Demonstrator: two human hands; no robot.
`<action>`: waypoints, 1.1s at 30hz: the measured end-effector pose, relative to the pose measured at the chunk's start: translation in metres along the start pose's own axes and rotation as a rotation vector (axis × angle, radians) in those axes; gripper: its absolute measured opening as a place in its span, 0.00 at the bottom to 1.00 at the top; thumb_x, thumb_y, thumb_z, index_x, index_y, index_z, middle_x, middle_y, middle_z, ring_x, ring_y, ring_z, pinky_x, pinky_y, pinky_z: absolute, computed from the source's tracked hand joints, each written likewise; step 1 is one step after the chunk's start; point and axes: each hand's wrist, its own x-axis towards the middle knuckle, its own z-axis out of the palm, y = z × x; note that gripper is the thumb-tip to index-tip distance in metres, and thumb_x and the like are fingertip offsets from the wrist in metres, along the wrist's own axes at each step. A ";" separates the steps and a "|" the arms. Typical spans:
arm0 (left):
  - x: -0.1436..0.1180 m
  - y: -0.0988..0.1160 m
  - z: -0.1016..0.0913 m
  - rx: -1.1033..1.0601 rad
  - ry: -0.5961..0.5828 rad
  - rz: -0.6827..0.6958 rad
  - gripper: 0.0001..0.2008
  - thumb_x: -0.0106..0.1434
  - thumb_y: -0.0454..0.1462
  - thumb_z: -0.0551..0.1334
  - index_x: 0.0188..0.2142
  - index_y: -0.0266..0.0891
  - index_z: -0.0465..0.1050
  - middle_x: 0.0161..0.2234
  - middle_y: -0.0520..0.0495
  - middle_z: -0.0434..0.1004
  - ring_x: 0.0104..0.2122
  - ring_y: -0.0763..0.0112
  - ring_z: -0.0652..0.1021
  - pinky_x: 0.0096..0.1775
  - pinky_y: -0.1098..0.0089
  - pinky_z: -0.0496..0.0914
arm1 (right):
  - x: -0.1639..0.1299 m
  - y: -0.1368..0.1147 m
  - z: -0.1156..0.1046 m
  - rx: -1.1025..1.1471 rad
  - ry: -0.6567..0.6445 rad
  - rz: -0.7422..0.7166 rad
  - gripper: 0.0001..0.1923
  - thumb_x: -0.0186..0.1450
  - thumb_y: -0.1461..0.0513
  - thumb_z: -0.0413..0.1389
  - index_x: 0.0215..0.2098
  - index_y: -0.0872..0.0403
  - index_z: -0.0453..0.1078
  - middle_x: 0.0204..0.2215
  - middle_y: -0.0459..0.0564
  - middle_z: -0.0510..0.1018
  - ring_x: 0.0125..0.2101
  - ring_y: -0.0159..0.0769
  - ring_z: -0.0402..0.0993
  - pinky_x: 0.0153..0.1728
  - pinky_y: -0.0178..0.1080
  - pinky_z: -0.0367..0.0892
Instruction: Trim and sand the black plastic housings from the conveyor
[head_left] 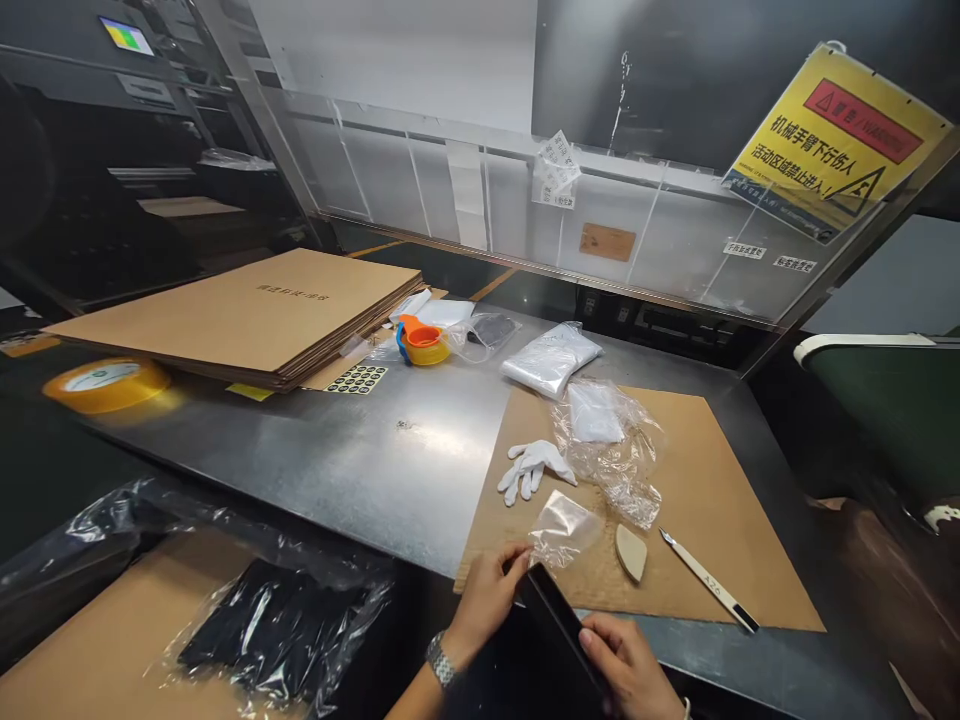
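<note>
Near the table's front edge, my right hand (628, 660) is closed around the side of a long flat black object (562, 630) whose kind I cannot make out. My left hand (487, 592) pinches the upper left end of that object, and its fingertips are close to a small clear plastic bag (562, 530). Beyond the hands, a white glove (536, 468) lies on a flat cardboard sheet (697, 470). A beige wedge-shaped pad (631, 553) and a white pen-shaped tool (709, 582) marked A26 lie to the right. The object's lower part is dark and partly hidden.
Crumpled clear plastic (630, 480) and white packets (551, 358) lie behind the glove. Farther left are an orange tape dispenser (424, 342), a sticker sheet (358, 379), a cardboard stack (255, 310) and a yellow tape roll (109, 384). A plastic-lined box (112, 620) stands at lower left.
</note>
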 end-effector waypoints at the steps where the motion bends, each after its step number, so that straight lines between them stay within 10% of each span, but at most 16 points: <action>1: 0.001 0.001 -0.003 -0.013 -0.026 0.005 0.15 0.63 0.39 0.52 0.32 0.39 0.77 0.25 0.50 0.79 0.26 0.69 0.77 0.29 0.72 0.70 | 0.002 0.004 0.002 -0.011 0.036 0.014 0.29 0.64 0.43 0.39 0.27 0.56 0.66 0.13 0.39 0.62 0.09 0.24 0.58 0.08 0.27 0.52; 9: -0.017 0.018 0.009 0.083 -0.002 0.054 0.16 0.63 0.34 0.49 0.47 0.36 0.69 0.38 0.41 0.77 0.37 0.62 0.76 0.39 0.63 0.71 | 0.008 0.009 0.019 -0.225 0.366 -0.133 0.25 0.65 0.46 0.42 0.33 0.55 0.72 0.24 0.54 0.76 0.26 0.38 0.75 0.25 0.32 0.64; 13: -0.029 0.028 0.021 0.163 -0.050 0.166 0.13 0.61 0.31 0.50 0.38 0.39 0.73 0.32 0.42 0.76 0.33 0.58 0.75 0.36 0.58 0.71 | 0.013 0.004 0.025 -0.293 0.424 -0.235 0.27 0.65 0.46 0.41 0.34 0.55 0.73 0.27 0.57 0.77 0.30 0.41 0.75 0.30 0.35 0.65; 18: -0.027 0.028 0.009 0.311 0.022 0.320 0.15 0.62 0.29 0.49 0.47 0.34 0.66 0.31 0.42 0.74 0.31 0.60 0.74 0.32 0.60 0.71 | 0.023 -0.001 0.016 -0.271 0.488 -0.186 0.23 0.69 0.52 0.37 0.34 0.56 0.68 0.17 0.48 0.74 0.17 0.33 0.71 0.17 0.31 0.61; 26: -0.034 0.056 0.002 0.338 -0.061 0.615 0.10 0.61 0.28 0.51 0.38 0.36 0.69 0.27 0.44 0.72 0.26 0.65 0.72 0.28 0.65 0.70 | 0.022 -0.033 0.014 -0.662 0.452 -0.108 0.22 0.68 0.59 0.39 0.56 0.63 0.58 0.20 0.54 0.78 0.20 0.44 0.76 0.19 0.37 0.63; 33: -0.003 0.072 -0.033 0.280 -0.171 0.335 0.11 0.62 0.29 0.50 0.35 0.39 0.70 0.30 0.46 0.73 0.32 0.64 0.73 0.33 0.65 0.69 | 0.028 -0.092 -0.031 -0.864 0.253 -0.182 0.11 0.64 0.63 0.46 0.32 0.52 0.71 0.20 0.51 0.77 0.22 0.40 0.75 0.20 0.33 0.57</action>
